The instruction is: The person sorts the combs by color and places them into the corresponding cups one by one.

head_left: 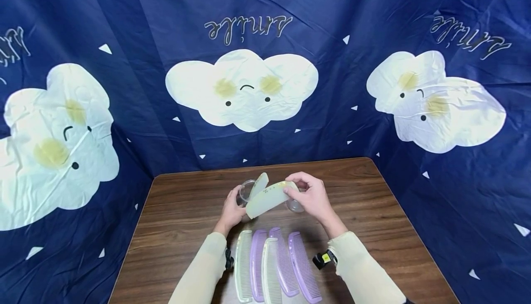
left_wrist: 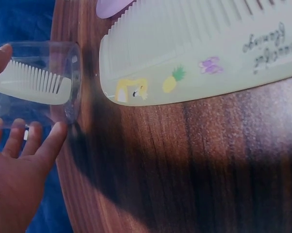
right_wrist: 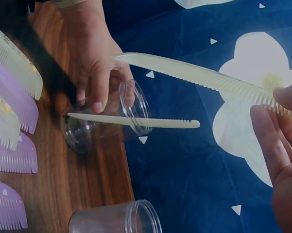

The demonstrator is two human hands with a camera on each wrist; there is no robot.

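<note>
My left hand point(head_left: 231, 211) holds a clear plastic jar point(right_wrist: 80, 136), thumb and fingers on either side of its wall. Inside stands a pale green comb point(right_wrist: 160, 122), leaning, with one end sticking out past the jar's mouth. My right hand point(head_left: 312, 197) pinches a second pale green comb point(head_left: 269, 199) by one end, between thumb and fingers. This comb slants in the air beside the jar, its far end down near my left hand. Flower, pineapple and animal prints with dark lettering run along the spine of a pale green comb point(left_wrist: 194, 82) in the left wrist view.
Another clear jar point(right_wrist: 104, 221) stands beneath my right hand. Closer to me, pale green combs point(head_left: 244, 267) and purple combs point(head_left: 304, 267) lie in a row on the wooden table point(head_left: 178, 230). A blue curtain point(head_left: 340, 124) with cloud prints hangs around the table.
</note>
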